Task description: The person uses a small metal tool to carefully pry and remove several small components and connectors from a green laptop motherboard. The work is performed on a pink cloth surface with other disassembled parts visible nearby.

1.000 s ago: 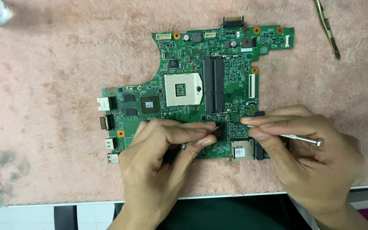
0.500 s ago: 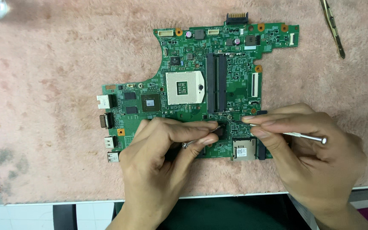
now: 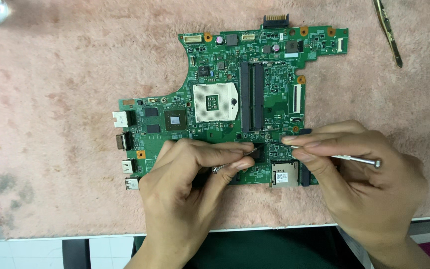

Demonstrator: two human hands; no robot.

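Head view, left to right. A pink fuzzy mat [image 3: 65, 99] covers the desk [image 3: 105, 246], whose white front edge shows at 6 o'clock. At centre lies a green laptop circuit board [image 3: 274, 65], irregular in outline, flat on the mat, with silver ports along its 9 o'clock edge, a white square processor socket [image 3: 215, 102] near its middle, two long black memory slots [image 3: 252, 97] just to the right of the socket, and a black connector at its 12 o'clock edge. The left hand [image 3: 185, 194] rests on the board's 6 o'clock part, fingers pinched closed on a thin metal tool [image 3: 220, 168]. The right hand [image 3: 369, 184], at 4 o'clock, grips a slim metal probe [image 3: 354, 159], its tip touching the board close to the left fingertips. A brass-coloured pair of tweezers [image 3: 388, 31] lies on the mat at 1 o'clock, well apart.
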